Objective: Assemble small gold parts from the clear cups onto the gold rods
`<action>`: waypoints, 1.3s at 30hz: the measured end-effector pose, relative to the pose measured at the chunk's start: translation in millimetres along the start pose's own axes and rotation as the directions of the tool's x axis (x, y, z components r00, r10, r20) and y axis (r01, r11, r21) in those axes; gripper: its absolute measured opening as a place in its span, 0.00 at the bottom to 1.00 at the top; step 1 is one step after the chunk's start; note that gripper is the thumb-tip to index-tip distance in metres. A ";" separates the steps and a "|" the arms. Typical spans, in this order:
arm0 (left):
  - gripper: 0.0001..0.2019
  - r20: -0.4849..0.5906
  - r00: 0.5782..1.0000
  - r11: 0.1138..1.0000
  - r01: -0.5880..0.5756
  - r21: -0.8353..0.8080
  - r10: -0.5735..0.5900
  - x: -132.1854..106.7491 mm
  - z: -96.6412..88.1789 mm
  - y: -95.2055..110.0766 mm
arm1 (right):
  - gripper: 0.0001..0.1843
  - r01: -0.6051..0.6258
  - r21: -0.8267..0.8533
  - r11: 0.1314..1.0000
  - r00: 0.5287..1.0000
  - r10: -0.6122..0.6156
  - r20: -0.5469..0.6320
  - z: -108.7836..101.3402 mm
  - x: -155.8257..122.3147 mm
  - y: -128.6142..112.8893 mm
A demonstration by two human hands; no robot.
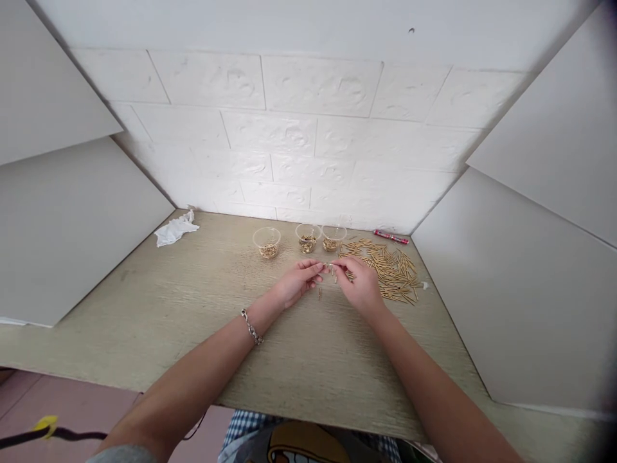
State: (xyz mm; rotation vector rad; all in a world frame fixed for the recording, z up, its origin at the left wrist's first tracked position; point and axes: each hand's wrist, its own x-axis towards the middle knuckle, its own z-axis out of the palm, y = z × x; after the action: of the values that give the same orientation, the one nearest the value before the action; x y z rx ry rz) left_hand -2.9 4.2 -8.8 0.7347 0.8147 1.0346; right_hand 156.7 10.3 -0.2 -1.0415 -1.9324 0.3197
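Observation:
My left hand (299, 281) and my right hand (359, 283) meet above the middle of the wooden table (193, 308). Both pinch a small thin gold pin (328, 265) between their fingertips. Another gold pin (319, 294) lies on the table just below the hands. A heap of gold pins (390, 270) spreads to the right of my right hand. Three clear plastic cups (267, 242) (307, 238) (333, 236) stand in a row behind the hands, each with gold bits in the bottom. A bracelet (252, 326) is on my left wrist.
A crumpled white tissue (176, 229) lies at the back left of the table. A red pen-like stick (391, 237) lies by the back wall. White panels close in the left and right sides. A yellow-tipped cable (45, 427) shows at the lower left.

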 end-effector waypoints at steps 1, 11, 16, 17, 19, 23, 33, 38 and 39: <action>0.09 -0.006 1.000 0.999 -0.019 0.035 0.019 0.3 0.9 -0.6 | 0.08 -0.015 0.012 1.000 1.000 0.015 -0.015 0.4 -0.1 -0.6; 0.11 -0.002 0.998 0.988 -0.056 0.143 0.057 1.8 1.1 -3.4 | 0.08 -0.010 0.004 1.000 0.998 0.010 -0.063 4.2 -1.9 -1.9; 0.11 -0.024 0.995 0.969 -0.089 0.230 0.097 2.8 0.9 -3.6 | 0.09 -0.004 -0.057 0.998 1.000 0.003 -0.019 3.0 -2.3 -1.8; 0.11 -0.027 0.993 0.956 -0.105 0.275 0.117 2.4 1.3 -2.5 | 0.09 -0.002 -0.074 0.997 1.000 0.003 0.005 2.3 -2.1 -1.9; 0.11 -0.023 0.987 0.913 -0.141 0.384 0.162 1.0 2.2 1.1 | 0.09 0.007 -0.093 0.996 0.998 -0.001 0.062 0.5 -1.3 -1.5; 0.10 0.007 0.976 0.816 -0.186 0.547 0.217 -1.6 3.0 8.1 | 0.09 0.003 -0.050 0.999 0.987 0.005 0.160 -3.5 0.9 0.6; 0.08 0.007 0.966 0.772 -0.211 0.600 0.258 -1.3 1.8 8.4 | 0.09 -0.122 0.027 0.992 0.991 0.121 0.061 2.6 -1.1 -5.1; 0.08 0.017 0.962 0.703 -0.212 0.679 0.274 -3.1 2.3 9.9 | 0.09 -0.104 0.038 0.994 0.989 0.100 0.106 1.0 -0.4 -4.7; 0.08 0.025 0.961 0.685 -0.216 0.696 0.277 -3.7 2.3 10.3 | 0.09 -0.113 0.051 0.992 0.987 0.106 0.123 -0.4 0.2 -4.5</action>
State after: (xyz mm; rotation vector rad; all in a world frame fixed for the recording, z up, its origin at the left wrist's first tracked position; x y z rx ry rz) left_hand -6.5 3.9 1.7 1.4937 1.2265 0.9924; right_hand 154.6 7.7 2.7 -1.1144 -1.9635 0.5074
